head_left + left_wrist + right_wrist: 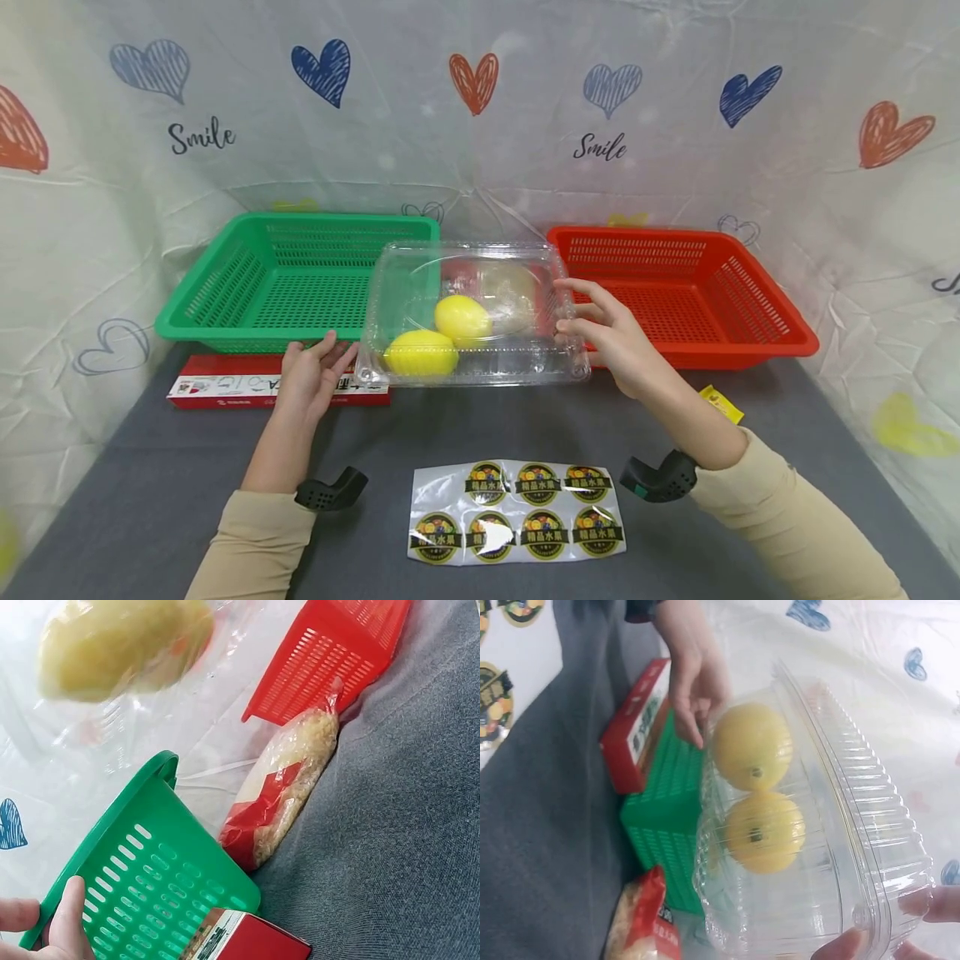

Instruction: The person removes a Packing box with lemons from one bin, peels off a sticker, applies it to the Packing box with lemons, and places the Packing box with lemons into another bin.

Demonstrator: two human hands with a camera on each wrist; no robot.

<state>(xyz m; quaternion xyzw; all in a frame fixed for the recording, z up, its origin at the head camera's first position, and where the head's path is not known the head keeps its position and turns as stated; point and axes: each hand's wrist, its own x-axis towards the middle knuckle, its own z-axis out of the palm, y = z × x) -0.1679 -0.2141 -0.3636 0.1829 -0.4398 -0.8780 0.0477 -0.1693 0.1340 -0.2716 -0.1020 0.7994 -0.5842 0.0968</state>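
A clear plastic clamshell container (480, 375) hangs above the table with its lid down and two lemons (420, 353) lying inside. My right hand (622, 337) grips its right end, thumb and fingers pinching the rim in the right wrist view. My left hand (309, 375) is off the container's left end, fingers loosely extended and nothing held. Its fingertips are right at the front rim of the green basket (225, 335). In the right wrist view the lemons sit side by side toward the container's left end.
The red basket (795, 337) stands back right. Below the green basket lies a red and white box (225, 387). Between the baskets is a bag with a red label (277, 787). A sheet of round stickers (516, 500) lies in front; a small yellow packet (722, 403) is right.
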